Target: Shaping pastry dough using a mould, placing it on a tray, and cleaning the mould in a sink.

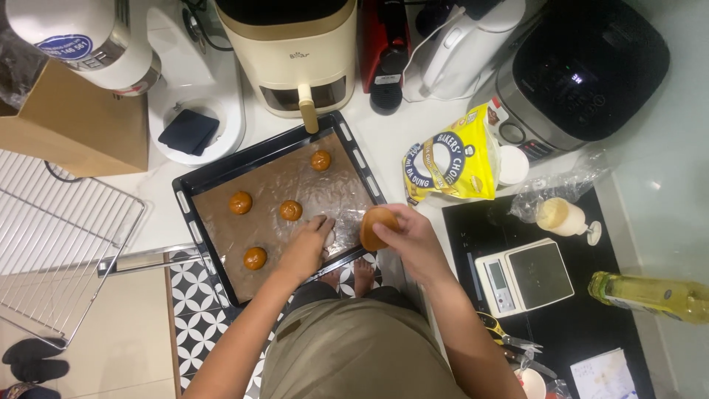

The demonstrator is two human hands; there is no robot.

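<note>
A black baking tray (pixel 193 229) lined with brown paper lies on the white counter, holding several round brown dough pieces (pixel 240 202). My left hand (pixel 306 247) rests palm down on the paper near the tray's near right corner, fingers spread, beside a pale lump. Just right of the tray, my right hand (pixel 405 235) grips a round brown mould (pixel 371 227).
A yellow flour bag (pixel 452 161), a kitchen scale (pixel 523 275), an oil bottle (pixel 650 295) and a bagged pale lump (pixel 560 216) sit to the right. Behind the tray stand a cream air fryer (pixel 292 55), a kettle and a cooker. A wire rack (pixel 55 244) lies left.
</note>
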